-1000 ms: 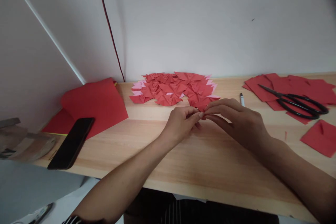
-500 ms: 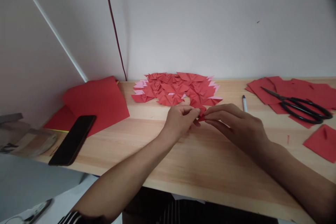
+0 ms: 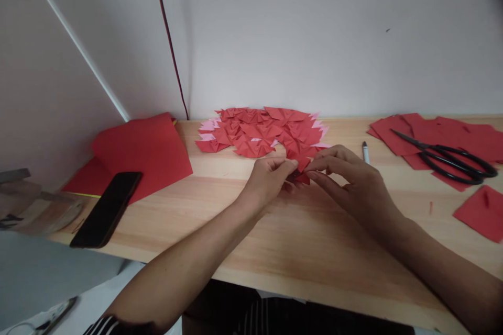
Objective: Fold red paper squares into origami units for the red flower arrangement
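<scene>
A small piece of folded red paper [image 3: 302, 163] is held up between my hands, just above the wooden table. My left hand [image 3: 271, 175] pinches its left side between thumb and fingers. At its right edge, the thumb and fingertips of my right hand [image 3: 346, 175] are closed on it. Parts of the paper are covered by my fingers. Right behind it lies a pile of folded red paper pieces [image 3: 257, 131], with pink ones showing at both sides.
Black-handled scissors [image 3: 451, 159] rest on red paper sheets [image 3: 467, 136] at right, with another red square [image 3: 483, 214] nearer. A white marker [image 3: 365, 153] lies behind my right hand. At left, a phone [image 3: 107, 209] overlaps large red sheets [image 3: 149, 152] beside a tape roll [image 3: 58, 214].
My right-hand fingers have shifted slightly upward and bent more at the paper's right edge. The folded paper is a little more spread, with a lower flap showing. My left hand keeps its pinch.
</scene>
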A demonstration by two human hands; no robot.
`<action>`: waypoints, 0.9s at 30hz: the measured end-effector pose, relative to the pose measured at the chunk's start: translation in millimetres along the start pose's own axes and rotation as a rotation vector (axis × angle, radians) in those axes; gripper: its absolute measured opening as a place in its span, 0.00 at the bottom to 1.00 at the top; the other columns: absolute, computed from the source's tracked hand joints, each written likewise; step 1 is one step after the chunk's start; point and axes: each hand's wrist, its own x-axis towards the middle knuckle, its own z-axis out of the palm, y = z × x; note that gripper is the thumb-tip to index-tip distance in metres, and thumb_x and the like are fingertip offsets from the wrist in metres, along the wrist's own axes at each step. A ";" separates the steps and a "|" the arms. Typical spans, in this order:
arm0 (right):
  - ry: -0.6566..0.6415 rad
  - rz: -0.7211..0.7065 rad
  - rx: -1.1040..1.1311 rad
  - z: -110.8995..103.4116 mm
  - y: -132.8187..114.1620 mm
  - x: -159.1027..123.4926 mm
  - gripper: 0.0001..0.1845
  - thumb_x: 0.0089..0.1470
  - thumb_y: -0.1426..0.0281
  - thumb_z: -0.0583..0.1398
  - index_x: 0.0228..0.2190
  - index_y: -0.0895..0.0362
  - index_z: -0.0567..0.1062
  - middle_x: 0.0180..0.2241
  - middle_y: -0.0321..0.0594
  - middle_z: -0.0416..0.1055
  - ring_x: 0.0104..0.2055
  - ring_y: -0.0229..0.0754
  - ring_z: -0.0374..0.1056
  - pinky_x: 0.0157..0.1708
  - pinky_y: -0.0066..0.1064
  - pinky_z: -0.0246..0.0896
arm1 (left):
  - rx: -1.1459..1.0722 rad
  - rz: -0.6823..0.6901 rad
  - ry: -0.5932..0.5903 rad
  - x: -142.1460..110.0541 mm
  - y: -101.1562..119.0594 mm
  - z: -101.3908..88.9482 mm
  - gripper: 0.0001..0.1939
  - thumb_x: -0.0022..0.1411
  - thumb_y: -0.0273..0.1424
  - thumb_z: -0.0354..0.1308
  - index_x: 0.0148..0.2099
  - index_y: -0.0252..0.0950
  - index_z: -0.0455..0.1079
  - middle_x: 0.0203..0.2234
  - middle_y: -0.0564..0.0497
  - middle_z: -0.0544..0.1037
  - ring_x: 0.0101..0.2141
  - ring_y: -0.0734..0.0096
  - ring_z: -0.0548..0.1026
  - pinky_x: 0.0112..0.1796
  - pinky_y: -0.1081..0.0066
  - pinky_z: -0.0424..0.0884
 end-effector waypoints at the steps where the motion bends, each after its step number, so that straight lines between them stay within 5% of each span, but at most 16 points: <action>1: -0.010 0.025 0.022 -0.3 0.5 0.5 0.04 0.58 0.72 0.59 0.33 0.52 0.74 0.34 0.38 0.69 0.34 0.41 0.66 0.29 0.31 0.62 | -0.025 0.000 -0.020 0.2 -0.2 -0.4 0.11 0.57 0.33 0.58 0.27 0.30 0.73 0.24 0.49 0.76 0.23 0.77 0.72 0.25 0.77 0.65; 6: -0.011 0.065 0.085 -0.4 3.1 3.4 0.05 0.58 0.71 0.58 0.30 0.52 0.72 0.31 0.36 0.71 0.34 0.41 0.65 0.30 0.33 0.60 | -0.031 0.011 -0.011 -1.7 1.5 0.4 0.07 0.49 0.24 0.63 0.34 0.32 0.73 0.27 0.51 0.77 0.26 0.79 0.72 0.29 0.77 0.65; 27: -0.028 0.386 0.346 9.4 10.5 1.2 0.09 0.54 0.60 0.61 0.29 0.52 0.74 0.41 0.41 0.71 0.41 0.45 0.69 0.36 0.36 0.62 | 0.454 0.266 0.129 -9.9 1.7 5.8 0.07 0.55 0.23 0.59 0.38 0.35 0.71 0.35 0.49 0.79 0.35 0.72 0.78 0.33 0.75 0.69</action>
